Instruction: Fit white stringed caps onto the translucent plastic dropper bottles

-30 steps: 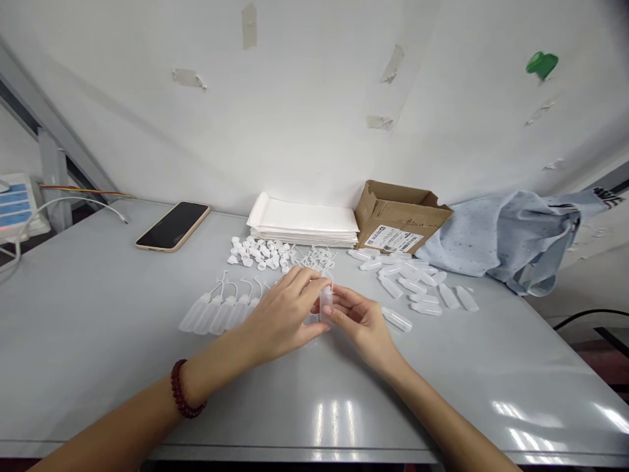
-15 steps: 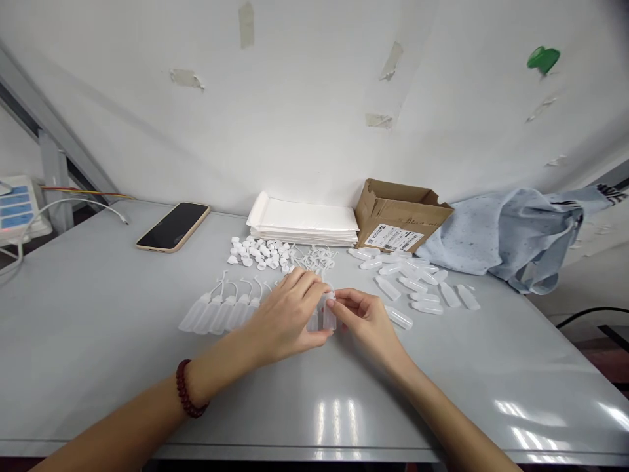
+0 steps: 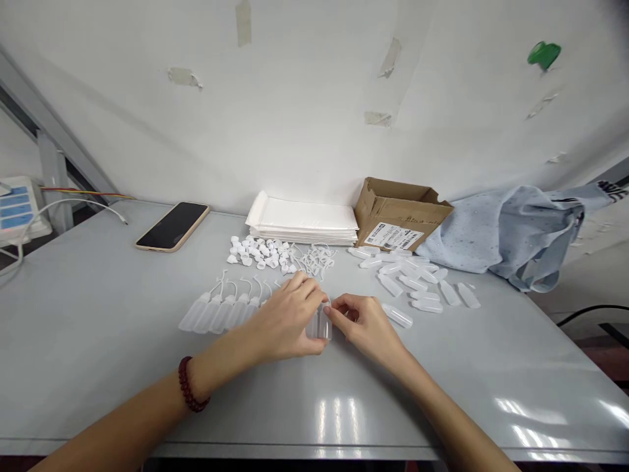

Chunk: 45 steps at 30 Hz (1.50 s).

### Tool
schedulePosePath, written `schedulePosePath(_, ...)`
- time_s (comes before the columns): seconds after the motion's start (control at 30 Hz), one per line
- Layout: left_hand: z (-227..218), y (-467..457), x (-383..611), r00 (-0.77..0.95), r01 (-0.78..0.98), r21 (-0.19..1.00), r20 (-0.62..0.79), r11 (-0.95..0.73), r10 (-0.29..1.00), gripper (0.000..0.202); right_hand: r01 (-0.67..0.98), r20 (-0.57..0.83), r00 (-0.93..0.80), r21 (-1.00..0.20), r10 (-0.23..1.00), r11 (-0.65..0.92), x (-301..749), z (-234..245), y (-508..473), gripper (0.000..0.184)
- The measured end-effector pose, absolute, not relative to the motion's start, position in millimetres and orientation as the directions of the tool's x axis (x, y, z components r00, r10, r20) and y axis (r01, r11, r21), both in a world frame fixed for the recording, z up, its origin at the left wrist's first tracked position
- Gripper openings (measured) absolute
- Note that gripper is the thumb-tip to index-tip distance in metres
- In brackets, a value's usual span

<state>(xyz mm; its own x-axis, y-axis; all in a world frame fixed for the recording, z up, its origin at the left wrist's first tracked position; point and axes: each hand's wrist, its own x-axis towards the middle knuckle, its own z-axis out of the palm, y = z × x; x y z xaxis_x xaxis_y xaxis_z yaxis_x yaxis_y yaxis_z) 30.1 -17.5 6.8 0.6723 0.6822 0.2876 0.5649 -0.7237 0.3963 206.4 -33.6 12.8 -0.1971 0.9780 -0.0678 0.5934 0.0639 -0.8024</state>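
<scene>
A small translucent squeeze bottle (image 3: 325, 324) with a thin curved white strap at its top stands at the right end of a row. My left hand (image 3: 289, 313) curls round it, fingertips at its top and thumb by its base. With thumb and forefinger, my right hand (image 3: 362, 321) pinches the bottle's upper right side. Left of my hands lie several like bottles (image 3: 216, 314), side by side, straps pointing away from me; my left hand hides part of this row. Beyond my hands are loose white straps (image 3: 314, 261) and a pile of white caps (image 3: 260, 252).
Several loose bottles (image 3: 413, 283) lie scattered to the right. Behind stand a stack of white padded envelopes (image 3: 304, 219) and an open cardboard box (image 3: 400, 213), with a pale blue cloth bag (image 3: 496, 229) beside it. A phone (image 3: 173, 227) and a white cable (image 3: 78, 202) are at left.
Both hands have shifted slightly left and toward me together with the bottle, which now stands close against the row. The other things have stayed where they were.
</scene>
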Motion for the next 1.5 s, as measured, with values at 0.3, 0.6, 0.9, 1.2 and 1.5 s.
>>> schedulePosePath(0.3, 4.2, -17.5, 30.4, 0.679, 0.581, 0.381, 0.260, -0.719, 0.686, 0.034, 0.650, -0.066, -0.215, -0.754, 0.974, 0.092, 205.3, 13.3, -32.3, 0.026)
schedulePosePath(0.6, 4.2, -16.7, 30.2, 0.688, 0.607, 0.370, 0.199, -0.704, 0.698, 0.037, 0.662, -0.081, -0.236, -0.743, 0.968, 0.098, 205.3, 10.5, -31.0, 0.024)
schedulePosePath(0.9, 5.1, -18.1, 28.3, 0.699, 0.614, 0.351, 0.175, -0.707, 0.693, 0.042, 0.631, -0.148, -0.237, -0.775, 0.960, 0.037, 204.2, 9.9, -31.0, 0.023)
schedulePosePath(1.2, 4.0, -18.7, 27.3, 0.710, 0.628, 0.287, 0.170, -0.724, 0.683, 0.041, 0.592, -0.200, -0.223, -0.805, 0.954, -0.031, 204.4, 8.2, -32.1, 0.019)
schedulePosePath(1.5, 7.2, -17.1, 27.5, 0.706, 0.647, 0.258, 0.152, -0.718, 0.691, 0.042, 0.548, -0.194, -0.252, -0.836, 0.948, -0.026, 205.4, 8.4, -31.1, 0.018)
